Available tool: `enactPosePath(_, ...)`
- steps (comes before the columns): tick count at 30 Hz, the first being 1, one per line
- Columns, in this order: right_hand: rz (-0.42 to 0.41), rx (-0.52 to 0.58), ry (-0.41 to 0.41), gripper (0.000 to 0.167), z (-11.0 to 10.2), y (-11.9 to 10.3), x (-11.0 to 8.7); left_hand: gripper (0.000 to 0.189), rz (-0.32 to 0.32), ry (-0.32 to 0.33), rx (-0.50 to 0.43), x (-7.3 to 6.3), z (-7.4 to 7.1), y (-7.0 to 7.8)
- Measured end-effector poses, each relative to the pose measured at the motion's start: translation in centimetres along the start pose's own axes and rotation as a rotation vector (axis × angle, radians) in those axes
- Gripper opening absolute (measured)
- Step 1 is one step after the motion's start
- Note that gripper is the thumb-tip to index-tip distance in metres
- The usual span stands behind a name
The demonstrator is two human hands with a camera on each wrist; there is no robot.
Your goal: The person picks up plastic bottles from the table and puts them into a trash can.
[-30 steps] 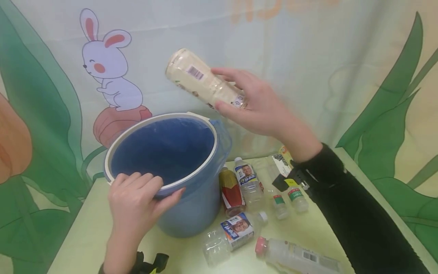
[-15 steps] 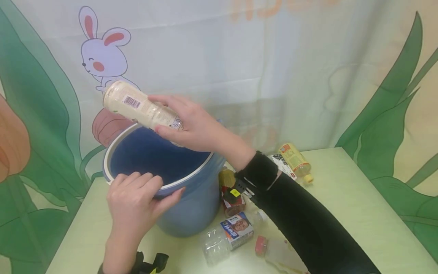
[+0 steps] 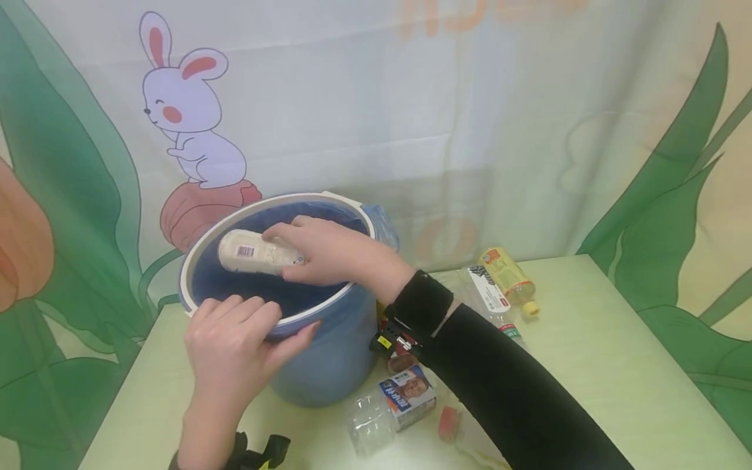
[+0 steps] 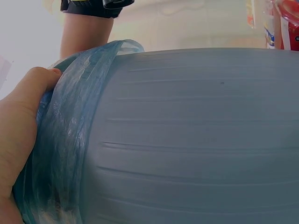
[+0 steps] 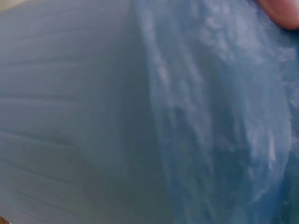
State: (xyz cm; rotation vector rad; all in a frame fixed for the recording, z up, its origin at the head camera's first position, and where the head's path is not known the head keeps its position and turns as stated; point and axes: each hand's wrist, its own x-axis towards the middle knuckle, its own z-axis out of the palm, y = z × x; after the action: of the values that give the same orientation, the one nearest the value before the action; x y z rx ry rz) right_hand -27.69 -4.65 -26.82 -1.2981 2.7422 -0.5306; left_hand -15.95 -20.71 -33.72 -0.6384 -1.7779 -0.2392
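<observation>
1. Nearest, at the front right of the blue bucket (image 3: 329,372), a pink-capped bottle (image 3: 450,425) lay on its side, most of its body hidden under the right sleeve (image 3: 523,398).
2. Closer to the bucket's front right, a clear bottle (image 3: 408,395) with a blue-and-white portrait label lay on the tabletop (image 3: 623,352).
3. At the bucket's near edge, the left grip (image 3: 235,343) was clamped on the rim, its fingers curled over the top and its thumb lying along the outside.
4. Around the bucket's mouth, a translucent blue liner (image 4: 65,121) was folded outward and hung in creases down the wall.
5. Just to the bucket's right, a dark red bottle (image 3: 402,363) showed only in part behind the right wrist.
6. Over the bucket's right rim reached the right grip (image 3: 329,251), its thumb and fingers closed round one end of a cream bottle (image 3: 249,253). That bottle lay slantwise within the bucket's opening; how deep could not be told.
7. Farther right of the bucket lay a white-labelled bottle (image 3: 490,290) and, just beside it, a yellow-capped bottle (image 3: 508,274).
8. Behind the bucket hung a backdrop (image 3: 529,130) printed with a rabbit and green leaves.
</observation>
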Motion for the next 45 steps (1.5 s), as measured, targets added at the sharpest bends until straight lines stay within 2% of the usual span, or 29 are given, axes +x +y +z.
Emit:
enactPosePath(3, 0.01, -0.043, -0.074, 0.059, 0.28, -0.18, 0.11, 0.065, 0.0, 0.002, 0.004, 0.1, -0.15, 0.02)
enactPosePath(7, -0.018, -0.099, -0.155, 0.057, 0.36, -0.4, 0.31, 0.065, 0.002, 0.009, 0.003, 0.26, -0.32, 0.01)
enactPosePath(15, -0.03, -0.113, -0.229, 0.054, 0.53, -0.72, 0.51, 0.065, -0.001, 0.02, -0.003, 0.33, -0.47, -0.02)
enactPosePath(25, -0.045, -0.128, -0.259, 0.052, 0.79, -0.73, 0.53, 0.064, -0.006, 0.007, 0.001, -0.02, -0.44, -0.18)
enactPosePath(39, -0.023, -0.139, -0.263, 0.051, 0.86, -0.67, 0.25, 0.064, -0.004, 0.01, 0.001, -0.17, -0.19, -0.18)
enactPosePath(45, -0.046, -0.144, -0.226, 0.057, 0.73, -0.52, 0.22, 0.063, 0.004, 0.023, -0.003, -0.17, -0.01, -0.18)
